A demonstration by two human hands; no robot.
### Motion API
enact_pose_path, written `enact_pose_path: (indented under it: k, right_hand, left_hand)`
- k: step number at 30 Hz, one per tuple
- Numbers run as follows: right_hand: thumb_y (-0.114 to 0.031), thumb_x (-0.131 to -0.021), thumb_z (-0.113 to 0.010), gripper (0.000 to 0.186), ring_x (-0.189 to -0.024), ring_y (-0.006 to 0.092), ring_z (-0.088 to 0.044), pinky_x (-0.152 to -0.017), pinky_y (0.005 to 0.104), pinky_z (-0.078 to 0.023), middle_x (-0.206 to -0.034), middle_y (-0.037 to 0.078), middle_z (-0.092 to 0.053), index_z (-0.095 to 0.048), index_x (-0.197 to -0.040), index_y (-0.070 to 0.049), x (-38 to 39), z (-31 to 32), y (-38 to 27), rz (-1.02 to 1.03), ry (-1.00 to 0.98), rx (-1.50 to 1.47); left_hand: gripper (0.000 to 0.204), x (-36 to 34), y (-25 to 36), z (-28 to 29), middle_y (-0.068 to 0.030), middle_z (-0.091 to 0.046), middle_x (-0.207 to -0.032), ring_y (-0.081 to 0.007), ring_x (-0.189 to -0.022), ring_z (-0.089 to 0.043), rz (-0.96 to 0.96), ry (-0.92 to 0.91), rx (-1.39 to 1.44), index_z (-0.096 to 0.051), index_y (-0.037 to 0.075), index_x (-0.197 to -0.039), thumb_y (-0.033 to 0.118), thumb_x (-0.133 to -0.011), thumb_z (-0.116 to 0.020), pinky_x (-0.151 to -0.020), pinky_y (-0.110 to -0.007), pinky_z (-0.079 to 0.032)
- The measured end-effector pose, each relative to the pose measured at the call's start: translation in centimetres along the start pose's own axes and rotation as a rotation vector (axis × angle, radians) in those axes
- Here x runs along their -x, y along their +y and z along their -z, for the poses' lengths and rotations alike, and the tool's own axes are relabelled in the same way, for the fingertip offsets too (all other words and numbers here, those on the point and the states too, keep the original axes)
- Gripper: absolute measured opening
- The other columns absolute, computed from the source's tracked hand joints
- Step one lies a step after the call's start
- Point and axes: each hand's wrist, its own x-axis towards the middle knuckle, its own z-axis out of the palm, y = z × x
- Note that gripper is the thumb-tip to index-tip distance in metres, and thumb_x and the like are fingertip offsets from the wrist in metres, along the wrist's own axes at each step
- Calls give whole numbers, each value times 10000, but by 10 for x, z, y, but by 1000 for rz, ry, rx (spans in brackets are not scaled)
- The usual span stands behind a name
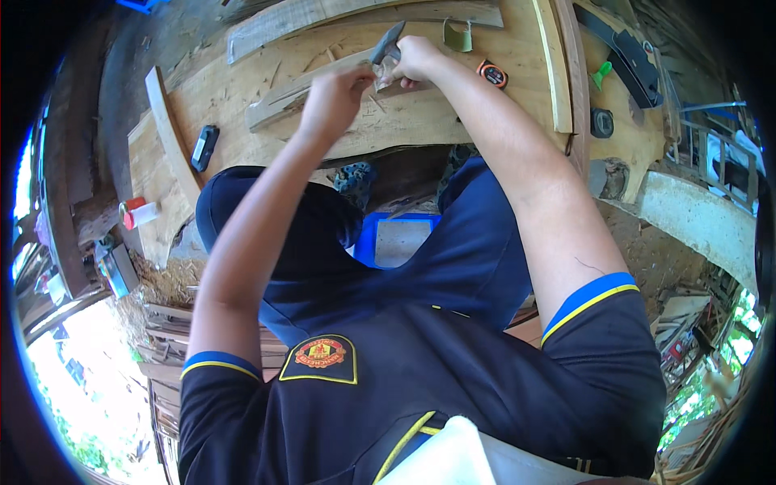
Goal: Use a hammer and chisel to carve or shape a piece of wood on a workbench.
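My right hand (418,61) is closed round a hammer, whose dark metal head (389,43) stands up at the thumb side, over the far middle of the wooden bench (453,121). Just left of it, my left hand (335,101) is closed, fingertips pinched together. Whatever they hold is too small and blurred to make out. Between the hands lies a pale, crumpled-looking bit (383,78). Under and beside them a wooden board (283,103) lies aslant on the bench. An orange and black tape measure (492,73) rests right of my right hand.
A longer board (307,20) lies at the back, beside a green curved piece (457,36). Upright-running strips (558,73) cross the right side. A black device (205,148) and narrow strip (170,129) lie left. Farther right are a black round-edged case (601,123) and a green-handled tool (601,73).
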Motion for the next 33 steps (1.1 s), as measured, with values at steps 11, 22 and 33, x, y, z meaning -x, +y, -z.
enact_pose_path:
  k: [11,22,33]
  right_hand:
    - [-364,-785,-738,386,-1001,351,-642,-867,424,-506,-1000,192,-687,-684,-1004,-51,17,-34,14,61,312,320]
    - [-453,-938,-543,518,-855,434,-663,-747,494,-513,-842,285,-663,-657,-869,47,125,33,-38,-40,793,8]
    - [-227,-975,-539,330,-949,413,-646,-805,426,-507,-970,285,-660,-609,-1011,94,129,50,-86,111,728,-148]
  left_hand:
    - [212,-26,42,81,-121,-703,-754,-240,-717,-706,19,275,21,-722,62,-986,238,-871,-692,-650,-308,-530]
    - [330,-28,-7,14,-126,-720,-824,-233,-770,-706,49,73,-49,-719,35,-991,326,-837,-731,-703,-321,-541]
    - [286,-22,-4,24,-59,-743,-839,-100,-786,-708,177,-13,-4,-731,76,-1034,280,-836,-752,-697,-228,-521]
